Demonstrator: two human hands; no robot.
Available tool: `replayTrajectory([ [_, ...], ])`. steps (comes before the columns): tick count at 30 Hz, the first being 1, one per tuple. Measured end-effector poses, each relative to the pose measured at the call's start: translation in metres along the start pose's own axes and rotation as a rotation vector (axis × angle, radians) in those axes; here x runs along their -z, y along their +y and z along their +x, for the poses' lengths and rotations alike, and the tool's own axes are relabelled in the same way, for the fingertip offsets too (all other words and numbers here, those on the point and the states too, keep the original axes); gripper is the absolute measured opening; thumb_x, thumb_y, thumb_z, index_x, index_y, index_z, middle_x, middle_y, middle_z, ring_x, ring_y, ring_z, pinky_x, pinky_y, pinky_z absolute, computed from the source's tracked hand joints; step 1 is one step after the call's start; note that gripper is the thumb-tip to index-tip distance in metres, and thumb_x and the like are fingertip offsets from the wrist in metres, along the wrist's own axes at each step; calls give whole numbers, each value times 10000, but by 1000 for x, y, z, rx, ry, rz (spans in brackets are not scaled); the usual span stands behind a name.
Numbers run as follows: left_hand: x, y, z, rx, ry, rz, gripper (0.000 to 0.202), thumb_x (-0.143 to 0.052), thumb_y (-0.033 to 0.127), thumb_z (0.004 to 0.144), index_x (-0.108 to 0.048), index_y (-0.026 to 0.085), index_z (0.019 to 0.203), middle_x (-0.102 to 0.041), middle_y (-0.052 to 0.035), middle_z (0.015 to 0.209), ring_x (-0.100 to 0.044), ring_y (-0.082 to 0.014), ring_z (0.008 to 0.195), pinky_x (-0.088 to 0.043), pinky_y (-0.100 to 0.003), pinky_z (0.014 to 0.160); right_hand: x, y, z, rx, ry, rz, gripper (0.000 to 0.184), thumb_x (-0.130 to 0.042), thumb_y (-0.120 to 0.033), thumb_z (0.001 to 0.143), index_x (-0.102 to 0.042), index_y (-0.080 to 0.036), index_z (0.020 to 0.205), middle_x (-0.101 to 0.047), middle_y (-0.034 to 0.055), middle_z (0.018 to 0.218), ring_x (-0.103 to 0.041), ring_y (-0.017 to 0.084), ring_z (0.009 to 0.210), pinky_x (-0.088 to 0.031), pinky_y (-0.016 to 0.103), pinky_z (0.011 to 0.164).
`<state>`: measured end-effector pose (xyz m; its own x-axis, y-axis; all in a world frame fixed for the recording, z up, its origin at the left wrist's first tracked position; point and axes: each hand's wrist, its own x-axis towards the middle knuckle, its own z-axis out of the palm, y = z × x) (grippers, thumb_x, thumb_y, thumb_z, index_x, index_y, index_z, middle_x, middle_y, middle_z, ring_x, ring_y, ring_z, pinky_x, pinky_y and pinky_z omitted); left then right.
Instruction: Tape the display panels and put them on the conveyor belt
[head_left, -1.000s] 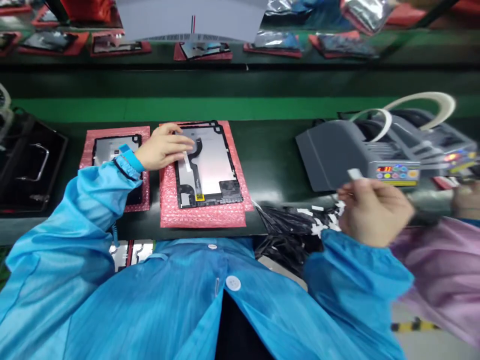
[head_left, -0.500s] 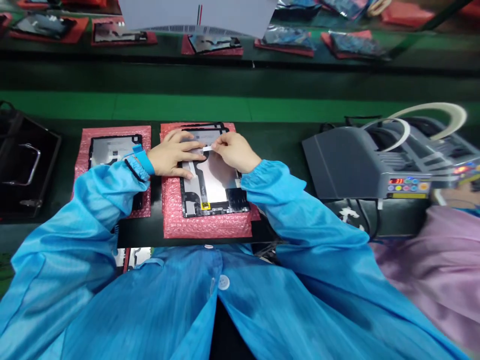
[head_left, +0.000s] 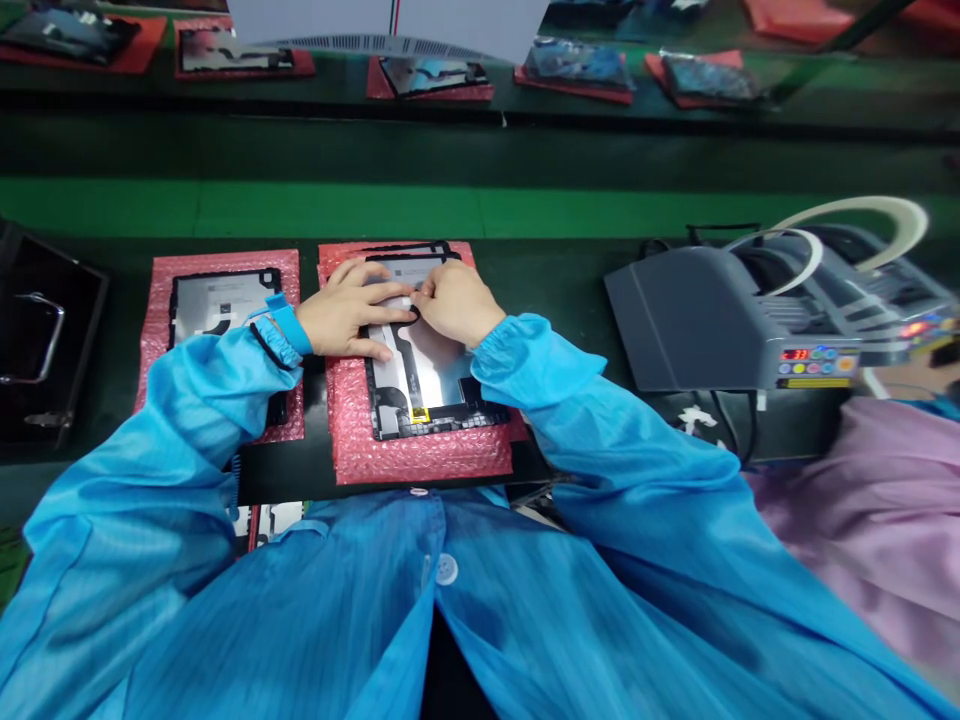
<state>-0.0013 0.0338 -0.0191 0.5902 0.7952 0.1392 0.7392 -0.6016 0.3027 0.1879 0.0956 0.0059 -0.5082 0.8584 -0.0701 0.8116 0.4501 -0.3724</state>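
Setting: electronics assembly workshop, of the production-line sort. Evidence: flat display panels (head_left: pixel 445 385) with ribbon cables (head_left: pixel 409 363) lie on pink bubble wrap (head_left: pixel 420 464) on a long dark desk (head_left: pixel 559 275); similar panels (head_left: pixel 236 52) on pink sheets (head_left: pixel 592 94), some bagged, sit in a row on the shelf (head_left: pixel 337 88) behind. Two grey tape dispensers (head_left: pixel 690 325) with lit keypads (head_left: pixel 819 361) stand to the right. Wearer has a blue smock (head_left: pixel 300 610) and blue wrist band (head_left: pixel 283 322); a co-worker's lilac sleeve (head_left: pixel 874 520) shows at the right edge.

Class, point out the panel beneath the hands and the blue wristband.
Panel (head_left: pixel 440 372), head view: its silvery surface, right of the dark strip.
Blue wristband (head_left: pixel 288 323), head view: the band's middle.
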Motion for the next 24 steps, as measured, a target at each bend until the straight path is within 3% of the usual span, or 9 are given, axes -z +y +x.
replayTrajectory([
  [4,0,-1,-1,0,-15,10,608,-609,686,820,-615,355,1330,-545,-74,1469,-381,-374,1338,-221,-613,1120,-4,8,4,-35,21,38,164,-642,-320,844,-654,-157,835,-610,126,1006,-581,284,1057,-457,480,975],
  [8,3,-1,-1,9,-55,36,643,-550,730,828,-568,387,1371,-499,-41,1515,-362,-367,1369,-200,-600,1151,-5,36,5,5,238,134,347,-750,-464,747,-598,-170,852,-581,131,1078,-533,298,1106,-451,502,942],
  [11,7,2,1,47,-65,58,791,-425,793,843,-478,304,1463,-513,-79,1500,-361,-371,1371,-198,-601,1158,1,70,-18,-20,356,309,355,-768,-461,718,-560,-191,814,-582,71,924,-560,223,935,-480,419,854],
  [14,12,8,4,65,-74,93,896,-274,824,860,-456,202,1479,-532,-116,1477,-369,-369,1359,-218,-603,1150,11,117,-66,-196,497,545,269,-736,-374,726,-535,-201,773,-520,-8,719,-512,139,685,-461,314,688],
  [17,16,11,6,28,-63,150,870,-214,808,879,-538,204,1415,-587,-101,1424,-405,-349,1329,-251,-577,1145,21,173,-125,-498,801,704,241,-700,-331,718,-494,-205,714,-450,-56,606,-425,94,545,-372,249,554],
  [20,20,7,9,-14,2,208,787,-231,757,912,-633,215,1317,-650,-103,1343,-452,-355,1290,-305,-571,1114,32,224,-170,-820,1119,707,249,-669,-332,737,-461,-208,674,-405,-78,556,-374,78,504,-309,219,501],
  [22,23,3,14,-35,46,223,711,-260,698,937,-685,216,1242,-663,-115,1315,-492,-357,1250,-333,-571,1096,40,247,-184,-956,1187,731,267,-646,-366,768,-462,-204,662,-426,-70,562,-386,76,507,-294,205,476],
  [24,29,7,19,-14,94,234,606,-314,643,948,-710,256,1193,-678,-99,1264,-542,-339,1172,-369,-559,1064,47,260,-185,-987,1113,834,298,-631,-411,794,-474,-199,655,-466,-50,581,-424,79,515,-282,198,448],
])
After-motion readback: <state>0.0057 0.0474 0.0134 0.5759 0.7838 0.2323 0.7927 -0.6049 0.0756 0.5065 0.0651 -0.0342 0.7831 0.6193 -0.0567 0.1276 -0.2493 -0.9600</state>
